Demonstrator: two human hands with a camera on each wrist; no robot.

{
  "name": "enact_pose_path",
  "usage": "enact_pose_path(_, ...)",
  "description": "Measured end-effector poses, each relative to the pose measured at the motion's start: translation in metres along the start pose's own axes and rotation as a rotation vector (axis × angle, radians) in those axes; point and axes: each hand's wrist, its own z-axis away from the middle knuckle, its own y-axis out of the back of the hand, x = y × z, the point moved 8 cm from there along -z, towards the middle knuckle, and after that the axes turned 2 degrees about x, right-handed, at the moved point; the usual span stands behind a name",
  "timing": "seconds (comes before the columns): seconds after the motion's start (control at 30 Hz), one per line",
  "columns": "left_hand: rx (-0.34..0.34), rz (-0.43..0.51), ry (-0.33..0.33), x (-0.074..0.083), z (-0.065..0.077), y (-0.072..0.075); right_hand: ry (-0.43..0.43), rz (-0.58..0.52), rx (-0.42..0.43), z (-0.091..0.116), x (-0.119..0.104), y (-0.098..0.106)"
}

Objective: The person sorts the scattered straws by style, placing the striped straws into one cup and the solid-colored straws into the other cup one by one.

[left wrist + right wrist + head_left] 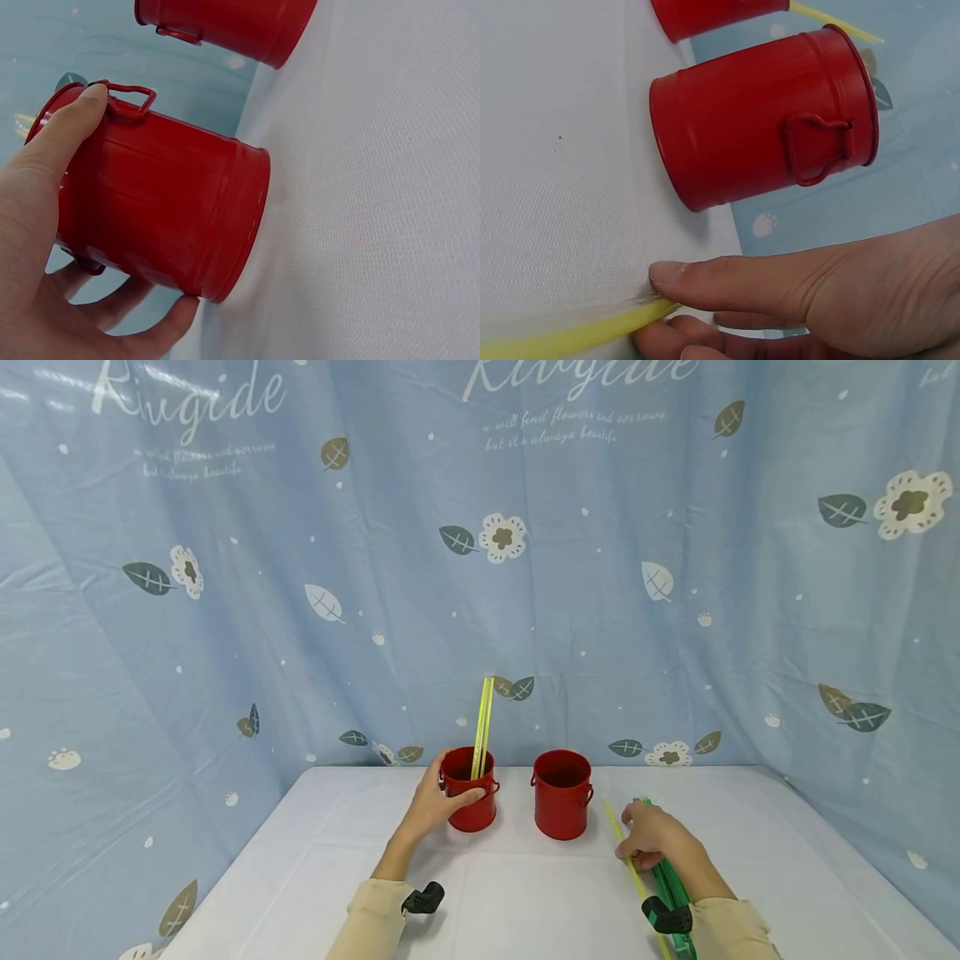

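Note:
My left hand [433, 803] grips the left red bucket [474, 815], thumb along its near side by a small handle and fingers round the far side. Several thin yellow sticks [482, 727] stand in that bucket, leaning slightly right. At the right, my right hand [660, 839] pinches another yellow stick [577, 337] between thumb and fingers; it lies lengthwise along the table. Beneath this hand and its wrist runs a bundle of green sticks [670, 887], partly hidden by them. The second red bucket [562, 810] stands upright between the two hands, with no sticks showing above its rim.
A white cloth covers the table [517, 893]. Behind its far edge hangs a blue curtain [585, 635] with leaf and flower prints, close behind both buckets. Each wrist bears a small black camera mount [423, 898].

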Motion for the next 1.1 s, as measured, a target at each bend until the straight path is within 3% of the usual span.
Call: enact_pose_path(1.1, 0.001, 0.000, -0.010, -0.0025, -0.0019, -0.0001, 0.015, -0.081, -0.002, -0.0039, -0.0011, 0.0060)
